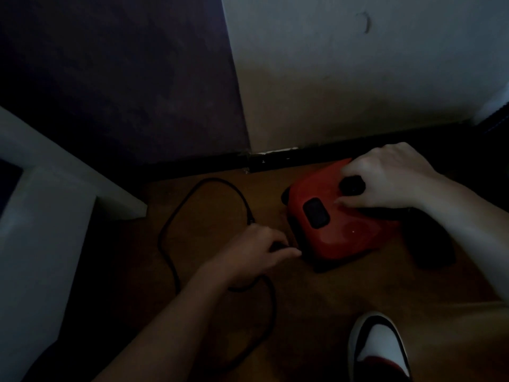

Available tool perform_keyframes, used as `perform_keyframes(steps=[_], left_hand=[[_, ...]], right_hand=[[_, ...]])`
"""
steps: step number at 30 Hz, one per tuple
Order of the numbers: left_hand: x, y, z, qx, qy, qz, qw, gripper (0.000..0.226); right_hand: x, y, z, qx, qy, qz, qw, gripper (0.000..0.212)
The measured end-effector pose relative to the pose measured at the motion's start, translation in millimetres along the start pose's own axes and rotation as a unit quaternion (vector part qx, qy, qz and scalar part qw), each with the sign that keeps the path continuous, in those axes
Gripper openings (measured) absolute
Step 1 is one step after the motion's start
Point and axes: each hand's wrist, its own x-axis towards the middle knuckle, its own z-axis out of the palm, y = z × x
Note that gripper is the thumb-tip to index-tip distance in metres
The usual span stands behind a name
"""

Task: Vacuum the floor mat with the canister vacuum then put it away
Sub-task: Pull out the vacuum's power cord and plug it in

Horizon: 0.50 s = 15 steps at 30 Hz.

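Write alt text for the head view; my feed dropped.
Dim light: the right hand rests on a red vacuum on the floor by a wall. The left hand holds a black cord beside it, the rest looping over the floor.

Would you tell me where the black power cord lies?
In the head view, the cord loops on the floor left of the red vacuum, gripped by the left hand.

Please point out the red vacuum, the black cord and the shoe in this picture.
vacuum (347, 235): head view, on its red top shell.
cord (160, 238): head view, on the loop's left bend.
shoe (381, 343): head view, on its white toe.
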Motion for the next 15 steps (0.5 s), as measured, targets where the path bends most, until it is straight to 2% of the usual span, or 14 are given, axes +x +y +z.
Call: perform_keyframes(steps=[3, 6, 11, 15], left_hand=[[8, 7, 22, -0.058, -0.011, -0.042, 0.997, 0.039], [15, 3, 42, -0.164, -0.052, -0.108, 0.979, 0.034], [22, -13, 69, -0.236, -0.056, -0.17, 0.955, 0.042], [33, -11, 73, -0.262, -0.103, -0.19, 0.941, 0.03]], right_hand=[[0, 0, 1, -0.003, -0.005, -0.001, 1.0, 0.047], [0, -1, 1, -0.002, -0.008, 0.003, 1.0, 0.046], [0, -3, -3, 0.005, -0.013, 0.009, 1.0, 0.043], [0, -2, -2, 0.007, -0.011, 0.009, 1.0, 0.045]])
